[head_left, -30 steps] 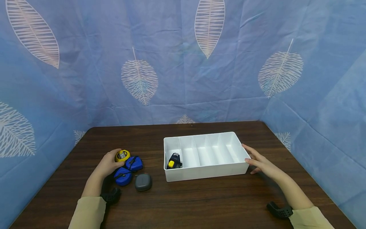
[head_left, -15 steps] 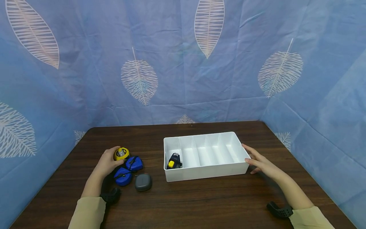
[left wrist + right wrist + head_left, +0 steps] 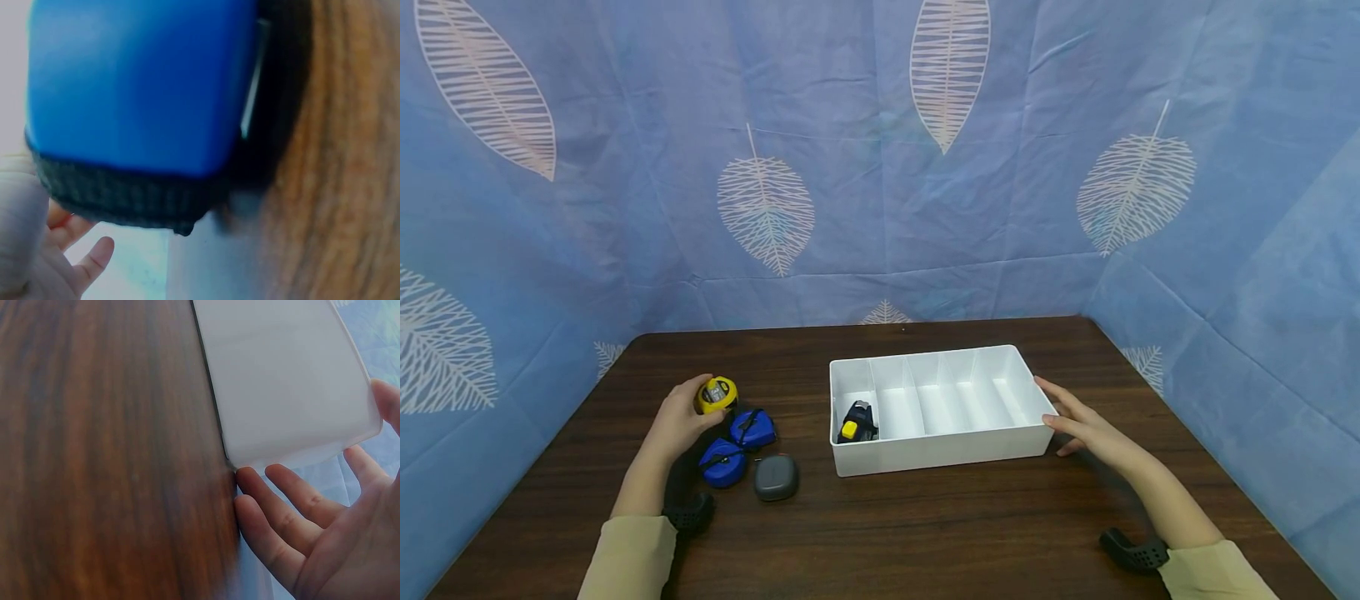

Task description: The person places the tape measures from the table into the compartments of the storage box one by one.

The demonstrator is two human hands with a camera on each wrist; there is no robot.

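Observation:
My left hand [image 3: 679, 418] holds a small yellow tape measure [image 3: 717, 395] between thumb and fingers, at the left of the table. Two blue tape measures [image 3: 752, 428] with black straps lie just right of it. One blue tape measure [image 3: 131, 87] fills much of the left wrist view and hides the yellow one there. At the end wall of a white divided tray [image 3: 940, 455] is my right hand [image 3: 1093, 433]. In the right wrist view its extended fingers [image 3: 281, 525] touch the tray's end, thumb near the upper edge. A black tape measure with a yellow button [image 3: 857, 422] sits in the leftmost compartment.
A dark grey rounded tape measure or case [image 3: 776, 477] lies between the blue tape measures and the tray. The dark wooden table [image 3: 887, 542] ends at a blue leaf-print cloth [image 3: 880, 208] behind and at the sides.
My left hand has shifted slightly away from me and lifted the yellow tape measure, which has parted from the blue ones. The right hand and the tray have stayed put.

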